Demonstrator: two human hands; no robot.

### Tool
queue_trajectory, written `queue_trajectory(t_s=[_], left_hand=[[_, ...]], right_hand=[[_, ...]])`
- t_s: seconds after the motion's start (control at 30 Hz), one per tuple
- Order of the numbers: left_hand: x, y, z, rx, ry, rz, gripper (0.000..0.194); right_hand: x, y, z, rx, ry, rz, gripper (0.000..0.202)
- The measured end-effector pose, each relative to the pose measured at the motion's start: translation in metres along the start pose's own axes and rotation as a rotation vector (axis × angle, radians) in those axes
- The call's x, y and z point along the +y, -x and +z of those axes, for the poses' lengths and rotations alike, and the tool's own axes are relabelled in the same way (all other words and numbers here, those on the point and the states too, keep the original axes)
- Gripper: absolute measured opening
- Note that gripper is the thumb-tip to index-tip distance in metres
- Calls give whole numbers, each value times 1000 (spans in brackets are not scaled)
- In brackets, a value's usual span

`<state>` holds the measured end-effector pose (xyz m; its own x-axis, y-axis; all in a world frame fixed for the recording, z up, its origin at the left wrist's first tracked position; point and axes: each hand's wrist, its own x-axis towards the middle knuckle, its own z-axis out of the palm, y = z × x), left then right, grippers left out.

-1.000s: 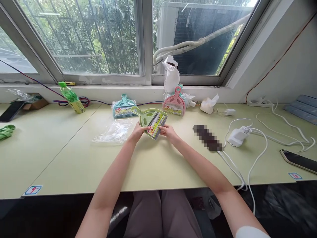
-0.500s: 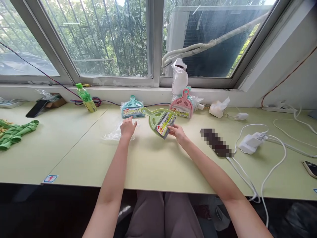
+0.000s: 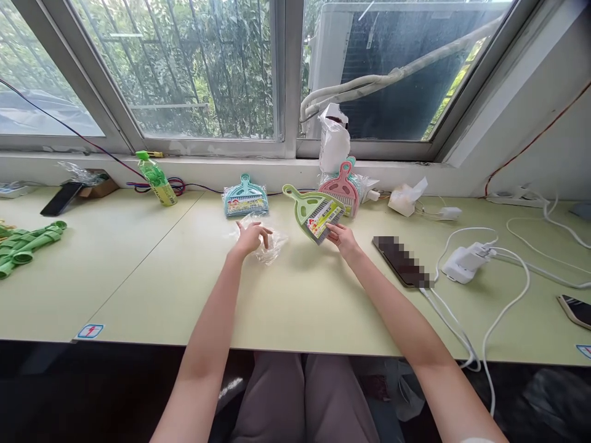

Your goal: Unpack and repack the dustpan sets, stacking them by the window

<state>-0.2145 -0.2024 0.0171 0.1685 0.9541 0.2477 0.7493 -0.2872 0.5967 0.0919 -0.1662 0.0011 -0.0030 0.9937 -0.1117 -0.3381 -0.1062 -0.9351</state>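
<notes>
My right hand (image 3: pixel 342 239) pinches the lower right edge of a green dustpan and brush set (image 3: pixel 314 212), tilted above the table, its handle pointing up and left. The set carries a yellow printed label over grey bristles. My left hand (image 3: pixel 252 238) is over a crumpled clear plastic bag (image 3: pixel 270 247), with its fingers spread and bent. Just beyond it lies a blue dustpan and brush set (image 3: pixel 245 198) in clear wrapping. A pink dustpan and brush set (image 3: pixel 342 187) leans at the back behind the green one, with teal ones partly hidden behind it.
The pale table (image 3: pixel 184 295) runs along a window. A green-capped bottle (image 3: pixel 157 179) stands at the back left, near green woven strips (image 3: pixel 32 246). To the right are a dark phone (image 3: pixel 401 261), a white charger (image 3: pixel 466 263) with cables, and crumpled tissue (image 3: pixel 407 198).
My left hand has moved slightly right, and the plastic bag now lies further right beneath it. The green set has shifted right and slightly up in my right hand.
</notes>
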Motion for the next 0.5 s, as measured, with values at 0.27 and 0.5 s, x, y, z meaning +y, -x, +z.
queue_trajectory(t_s=[0.27,0.5], left_hand=[[12,-3,24,113,-262,-127,24],[36,-3,36,-116,-72,54,25]], right_hand=[[1,-9,-15,-1,40,-15,17],[-2,-10,-16,-15,66,-2,14]])
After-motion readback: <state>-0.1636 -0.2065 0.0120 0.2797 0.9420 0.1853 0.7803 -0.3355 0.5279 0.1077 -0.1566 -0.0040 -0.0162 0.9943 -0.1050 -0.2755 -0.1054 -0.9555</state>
